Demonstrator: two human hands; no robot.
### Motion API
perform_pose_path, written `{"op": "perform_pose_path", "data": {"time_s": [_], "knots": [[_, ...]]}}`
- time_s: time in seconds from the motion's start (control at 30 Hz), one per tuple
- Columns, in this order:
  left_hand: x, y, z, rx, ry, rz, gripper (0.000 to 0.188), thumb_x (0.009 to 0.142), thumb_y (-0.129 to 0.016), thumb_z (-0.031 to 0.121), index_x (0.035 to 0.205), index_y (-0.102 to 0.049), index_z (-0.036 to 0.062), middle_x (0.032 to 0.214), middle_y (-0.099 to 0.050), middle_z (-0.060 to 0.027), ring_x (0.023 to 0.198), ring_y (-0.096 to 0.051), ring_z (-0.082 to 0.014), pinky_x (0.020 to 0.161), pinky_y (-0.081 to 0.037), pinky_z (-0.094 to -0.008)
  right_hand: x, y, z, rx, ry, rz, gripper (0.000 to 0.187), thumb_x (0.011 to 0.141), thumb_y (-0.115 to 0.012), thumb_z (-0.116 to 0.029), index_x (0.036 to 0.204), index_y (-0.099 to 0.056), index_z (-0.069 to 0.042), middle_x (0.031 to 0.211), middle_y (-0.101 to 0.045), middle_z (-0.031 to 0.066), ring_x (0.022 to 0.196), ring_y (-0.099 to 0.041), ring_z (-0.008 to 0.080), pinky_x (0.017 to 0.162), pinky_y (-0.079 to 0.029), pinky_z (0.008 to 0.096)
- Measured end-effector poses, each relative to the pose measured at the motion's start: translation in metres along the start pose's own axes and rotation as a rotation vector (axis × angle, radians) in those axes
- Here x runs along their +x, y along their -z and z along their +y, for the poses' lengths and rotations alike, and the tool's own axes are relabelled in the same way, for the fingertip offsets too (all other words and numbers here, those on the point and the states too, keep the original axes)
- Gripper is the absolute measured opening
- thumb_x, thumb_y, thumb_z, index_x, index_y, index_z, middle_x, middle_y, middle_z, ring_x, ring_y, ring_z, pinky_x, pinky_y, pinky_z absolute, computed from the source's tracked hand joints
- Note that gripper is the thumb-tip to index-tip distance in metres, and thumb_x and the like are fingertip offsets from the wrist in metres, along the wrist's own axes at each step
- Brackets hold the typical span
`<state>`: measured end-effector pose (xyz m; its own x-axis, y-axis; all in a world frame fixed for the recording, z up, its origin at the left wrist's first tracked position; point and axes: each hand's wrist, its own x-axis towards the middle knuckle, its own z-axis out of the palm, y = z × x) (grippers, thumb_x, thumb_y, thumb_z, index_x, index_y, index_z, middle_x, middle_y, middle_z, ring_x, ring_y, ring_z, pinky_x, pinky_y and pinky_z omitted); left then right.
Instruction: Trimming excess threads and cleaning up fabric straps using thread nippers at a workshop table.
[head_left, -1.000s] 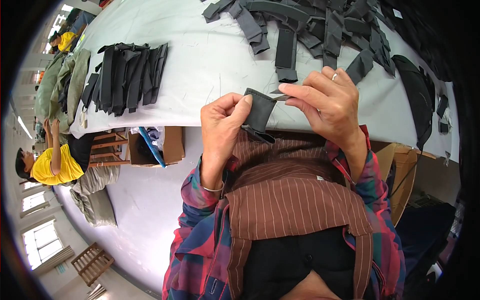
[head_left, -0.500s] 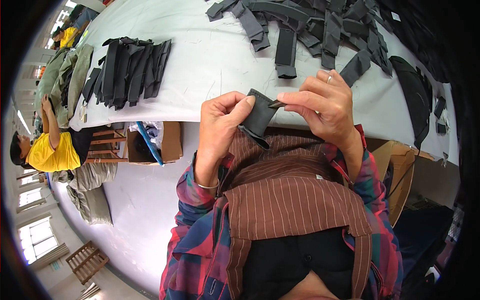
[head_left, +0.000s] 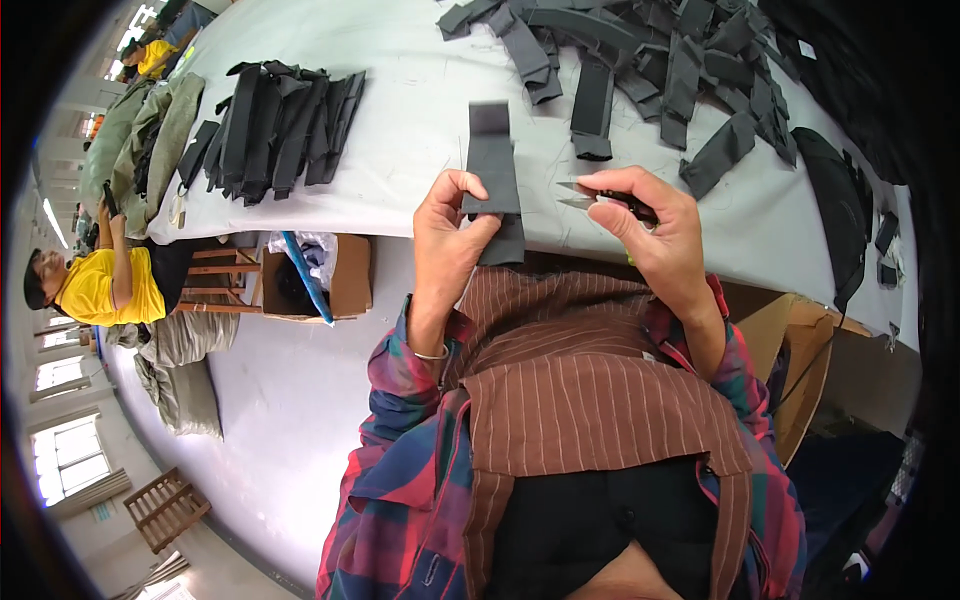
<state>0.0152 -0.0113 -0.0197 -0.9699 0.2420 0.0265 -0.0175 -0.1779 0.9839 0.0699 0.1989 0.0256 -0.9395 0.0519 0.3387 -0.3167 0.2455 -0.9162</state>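
Broad white tabletop (head_left: 390,150) across the room, loose threads scattered over it. Far off to the worker's left, a co-worker in a yellow shirt (head_left: 110,285), arms raised at green cloth (head_left: 160,130). Tangled pile (head_left: 680,85) of dark strips at the far side, ahead and to the right; tidier stack (head_left: 280,130) of the same to the left. Cardboard box (head_left: 350,275) below the near edge.

Left hand (head_left: 452,215): grip closed on one dark strip (head_left: 492,165), thumb pressing its lower part. Strip is held at the near edge, long axis running away from the worker, far end toward the tabletop. Right hand (head_left: 660,225): grip wrapped round small snips (head_left: 635,205), blades parted, tips toward the left. Strip lies left of the blades, clear gap between; left hand is the nearer, being on it.

Small white tag (head_left: 806,48) on black cloth, far right: too small to read. No other writing legible from here.
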Motion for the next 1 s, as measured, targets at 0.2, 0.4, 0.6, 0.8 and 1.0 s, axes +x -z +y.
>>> {"op": "perform_pose_path", "data": {"time_s": [0.2, 0.4, 0.6, 0.8, 1.0], "knots": [[-0.003, -0.006, -0.004, 0.036, -0.110, 0.047, 0.026, 0.069, -0.059, -0.013, 0.082, -0.049, 0.0072, 0.085, -0.049, 0.0034, 0.085, -0.048, -0.0059, 0.079, -0.039, -0.0185, 0.001, -0.013, 0.014, -0.077, 0.003, -0.021, 0.015, 0.080, -0.070, -0.011, 0.094, -0.069, -0.004, 0.081, -0.068, 0.0077, 0.073, -0.064, 0.0160, 0.068, -0.048, 0.0254], [0.003, -0.014, -0.005, 0.077, -0.148, 0.044, 0.026, 0.072, -0.063, -0.011, 0.082, -0.047, 0.0078, 0.083, -0.048, 0.0038, 0.084, -0.048, -0.0050, 0.080, -0.040, -0.0194, 0.009, -0.021, 0.015, -0.259, 0.046, -0.120, 0.014, 0.078, -0.069, -0.007, 0.092, -0.069, -0.002, 0.084, -0.069, 0.0085, 0.075, -0.063, 0.0214, 0.069, -0.047, 0.0288], [0.006, -0.017, -0.015, 0.085, -0.133, 0.050, 0.029, 0.072, -0.064, -0.009, 0.083, -0.045, 0.0086, 0.083, -0.045, 0.0038, 0.081, -0.045, -0.0043, 0.075, -0.041, -0.0193, 0.015, -0.032, 0.022, -0.248, 0.140, -0.046, 0.013, 0.076, -0.072, -0.017, 0.085, -0.069, -0.009, 0.073, -0.065, 0.0053, 0.062, -0.059, 0.0211, 0.059, -0.044, 0.0310], [0.009, -0.022, -0.012, 0.079, -0.162, 0.035, 0.032, 0.073, -0.065, -0.009, 0.085, -0.043, 0.0101, 0.085, -0.047, 0.0037, 0.079, -0.047, -0.0037, 0.071, -0.041, -0.0181, 0.019, -0.033, 0.026, -0.318, 0.167, -0.071, 0.012, 0.074, -0.073, -0.016, 0.084, -0.069, -0.010, 0.071, -0.065, 0.0051, 0.063, -0.059, 0.0203, 0.059, -0.044, 0.0314], [0.013, -0.025, -0.013, 0.131, -0.164, 0.017, 0.031, 0.073, -0.064, -0.009, 0.086, -0.043, 0.0093, 0.086, -0.050, 0.0022, 0.081, -0.048, -0.0058, 0.073, -0.042, -0.0196, 0.022, -0.028, 0.034, -0.066, 0.050, -0.042, 0.015, 0.078, -0.072, -0.015, 0.090, -0.069, -0.008, 0.071, -0.064, 0.0048, 0.061, -0.056, 0.0177, 0.061, -0.044, 0.0275]]}}
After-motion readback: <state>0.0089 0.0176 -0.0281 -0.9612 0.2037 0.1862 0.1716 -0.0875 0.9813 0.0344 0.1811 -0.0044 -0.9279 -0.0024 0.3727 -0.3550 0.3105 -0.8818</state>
